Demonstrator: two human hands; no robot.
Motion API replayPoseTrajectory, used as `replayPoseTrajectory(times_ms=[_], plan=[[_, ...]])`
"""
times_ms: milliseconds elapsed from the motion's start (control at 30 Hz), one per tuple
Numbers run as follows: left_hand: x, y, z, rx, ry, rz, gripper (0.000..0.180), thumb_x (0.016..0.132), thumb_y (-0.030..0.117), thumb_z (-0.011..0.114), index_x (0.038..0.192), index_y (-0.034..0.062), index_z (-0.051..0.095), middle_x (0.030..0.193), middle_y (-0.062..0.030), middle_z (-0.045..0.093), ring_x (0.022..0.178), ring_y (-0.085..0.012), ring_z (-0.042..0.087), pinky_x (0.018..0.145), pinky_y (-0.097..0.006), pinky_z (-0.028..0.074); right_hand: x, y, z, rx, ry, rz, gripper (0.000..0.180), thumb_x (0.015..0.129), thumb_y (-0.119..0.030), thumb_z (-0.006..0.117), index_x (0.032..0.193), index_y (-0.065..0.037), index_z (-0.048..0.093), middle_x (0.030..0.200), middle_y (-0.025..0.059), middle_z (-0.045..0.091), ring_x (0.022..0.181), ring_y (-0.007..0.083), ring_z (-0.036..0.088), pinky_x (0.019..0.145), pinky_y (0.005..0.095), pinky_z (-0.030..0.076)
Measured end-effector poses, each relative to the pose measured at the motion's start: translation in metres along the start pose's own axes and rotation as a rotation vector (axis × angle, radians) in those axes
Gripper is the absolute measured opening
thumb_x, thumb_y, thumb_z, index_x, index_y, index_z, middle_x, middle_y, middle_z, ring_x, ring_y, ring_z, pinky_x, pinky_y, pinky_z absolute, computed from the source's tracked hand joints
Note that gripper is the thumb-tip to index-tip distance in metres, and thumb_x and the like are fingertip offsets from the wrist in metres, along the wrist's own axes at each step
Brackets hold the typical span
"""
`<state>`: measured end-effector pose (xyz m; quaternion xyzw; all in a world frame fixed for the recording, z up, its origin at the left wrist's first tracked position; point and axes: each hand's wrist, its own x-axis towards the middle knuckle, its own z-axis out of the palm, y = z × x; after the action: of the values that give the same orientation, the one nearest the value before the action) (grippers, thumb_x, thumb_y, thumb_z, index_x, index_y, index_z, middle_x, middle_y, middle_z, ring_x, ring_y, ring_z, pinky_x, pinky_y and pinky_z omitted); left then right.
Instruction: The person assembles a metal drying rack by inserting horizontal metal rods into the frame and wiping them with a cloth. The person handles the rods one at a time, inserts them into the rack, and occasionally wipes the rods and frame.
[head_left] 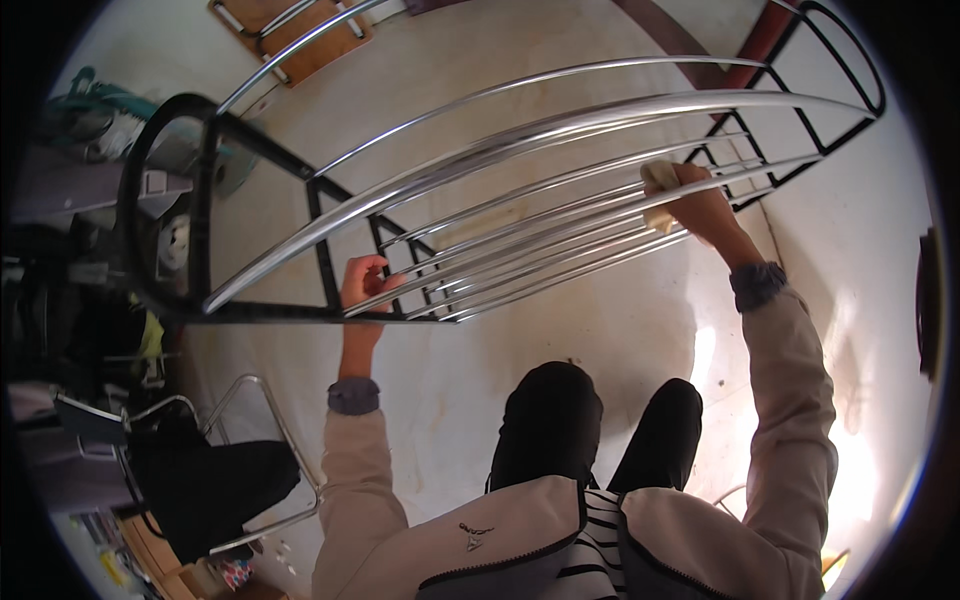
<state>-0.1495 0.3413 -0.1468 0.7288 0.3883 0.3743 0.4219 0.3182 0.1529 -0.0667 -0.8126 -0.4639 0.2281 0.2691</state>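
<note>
A metal rack [480,170] with curved chrome rails and black end frames stands across the space before me. At its left end, my left hand [365,285] is curled round a lower chrome rail, close to the black end frame [325,240]. Further right, a pale cream cloth [659,190] lies against the chrome bars of a lower shelf. My right hand [703,205] is closed on that cloth, pressing it to the bars near the rack's right end. Part of the cloth is hidden behind my fingers.
A chair [215,470] with a chrome frame and black cover stands at lower left. Teal and grey items [105,115] crowd the left side. A wooden-topped piece [300,40] lies at the far left, and a white wall [850,220] rises on the right.
</note>
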Motion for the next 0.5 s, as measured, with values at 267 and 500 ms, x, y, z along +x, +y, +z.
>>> replayPoseTrajectory(times_ms=[267,500], plan=[[-0.016,-0.005,0.005,-0.181,0.054,-0.253,0.03,0.085,0.013,0.078,0.099,0.0049,0.053,0.087,0.002,0.052,0.072,-0.0058,0.051,0.061,-0.022,0.04,-0.007,-0.058,0.065,-0.179,-0.081,-0.408,0.027,0.076,-0.009,0.074,0.102,-0.006,0.068,0.095,0.0142,0.071,0.088,0.037,0.067,0.077,0.0427,0.055],[-0.023,-0.01,0.003,-0.631,0.089,-0.549,0.033,0.101,0.033,0.06,0.109,0.001,0.063,0.083,-0.0019,0.061,0.073,-0.0116,0.058,0.063,-0.026,0.046,0.009,-0.068,0.077,-0.378,-0.114,-0.35,0.017,0.077,-0.016,0.072,0.092,-0.007,0.068,0.087,0.0147,0.071,0.087,0.0385,0.067,0.075,0.0465,0.053]])
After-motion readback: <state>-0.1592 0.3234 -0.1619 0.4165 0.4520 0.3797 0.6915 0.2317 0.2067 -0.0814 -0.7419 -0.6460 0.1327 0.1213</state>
